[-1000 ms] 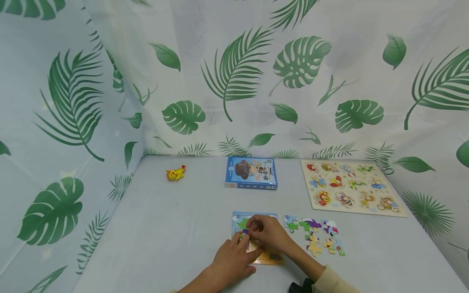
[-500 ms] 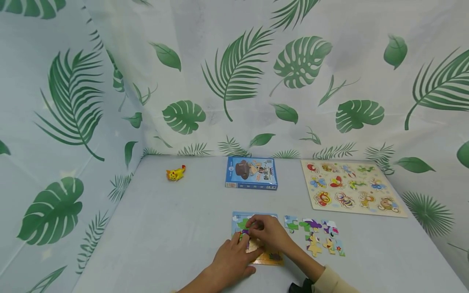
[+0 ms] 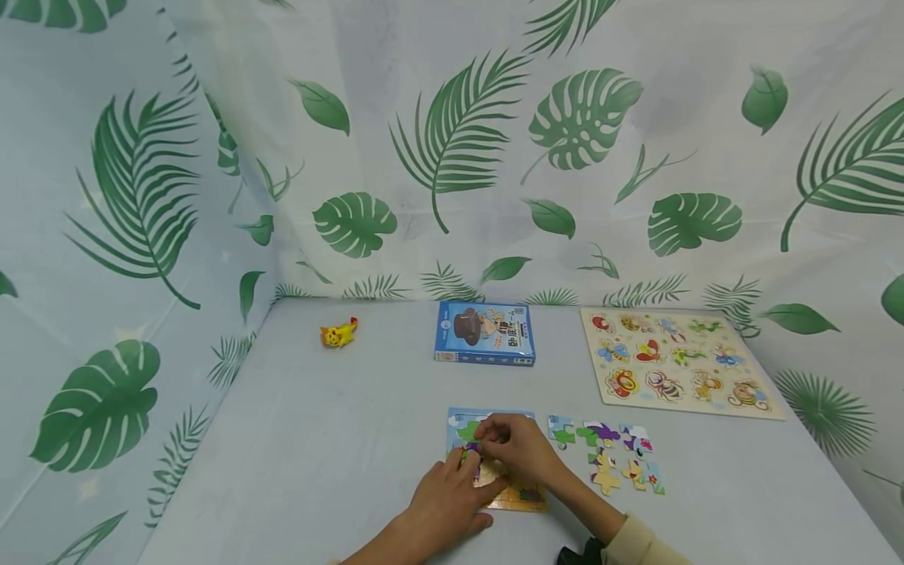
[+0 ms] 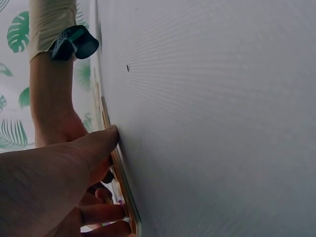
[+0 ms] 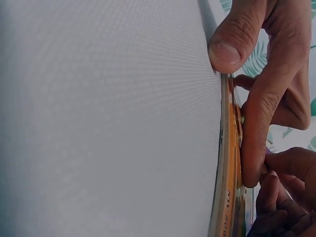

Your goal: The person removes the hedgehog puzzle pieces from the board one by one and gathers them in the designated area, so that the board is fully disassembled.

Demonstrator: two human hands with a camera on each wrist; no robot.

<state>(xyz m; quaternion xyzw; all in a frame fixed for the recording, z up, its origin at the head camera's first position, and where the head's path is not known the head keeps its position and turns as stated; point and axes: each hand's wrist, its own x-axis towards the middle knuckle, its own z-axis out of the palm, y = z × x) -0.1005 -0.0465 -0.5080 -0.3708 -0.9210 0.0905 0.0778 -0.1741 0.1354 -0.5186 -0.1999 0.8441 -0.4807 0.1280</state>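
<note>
A puzzle board [image 3: 521, 501] with a blue top and orange bottom lies on the table, partly hidden under both hands. My left hand [image 3: 450, 502] rests on its lower left, fingers laid over the surface. In the right wrist view the left thumb [image 5: 229, 52] stands at the board's near edge. My right hand [image 3: 519, 449] is over the board's middle, thumb and index finger pinching a jigsaw piece that they mostly hide; a purple bit [image 5: 269, 149] shows by the fingertips. To the right lie several loose jigsaw pieces [image 3: 605, 472], some with green, purple and yellow parts.
A blue game box [image 3: 484, 333] lies behind the board. Farther right is a wooden peg-puzzle board [image 3: 678, 361] with insect pictures. A small yellow figurine [image 3: 339, 335] sits at the back left. Leaf-print curtains [image 3: 452, 157] hang behind the table.
</note>
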